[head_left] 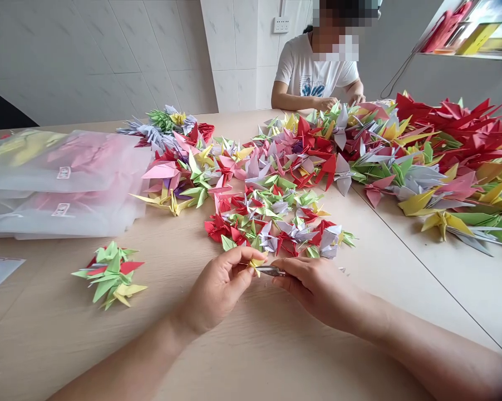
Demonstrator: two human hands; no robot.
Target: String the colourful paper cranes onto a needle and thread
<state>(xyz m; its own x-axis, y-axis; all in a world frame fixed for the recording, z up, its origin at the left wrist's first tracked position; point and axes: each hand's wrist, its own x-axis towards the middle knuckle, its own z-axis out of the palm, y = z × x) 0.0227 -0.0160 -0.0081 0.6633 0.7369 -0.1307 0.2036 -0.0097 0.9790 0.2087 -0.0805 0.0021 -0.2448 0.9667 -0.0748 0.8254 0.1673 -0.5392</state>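
Between the fingertips of my left hand is a small yellow paper crane, pinched at its body. My right hand is closed around a pair of pliers, most of which the palm hides. The metal jaws point left and meet the crane; whether they grip it or only touch it I cannot tell. Just beyond both hands lies a cluster of small folded paper cranes in red, green, white and pink. A smaller group of green, red and yellow cranes rests to the left of my left hand.
Large heaps of coloured paper cranes spread across the back and right of the table. Translucent plastic bags of folded paper are stacked at the left. Opposite me a person in a white T-shirt works behind the heap.
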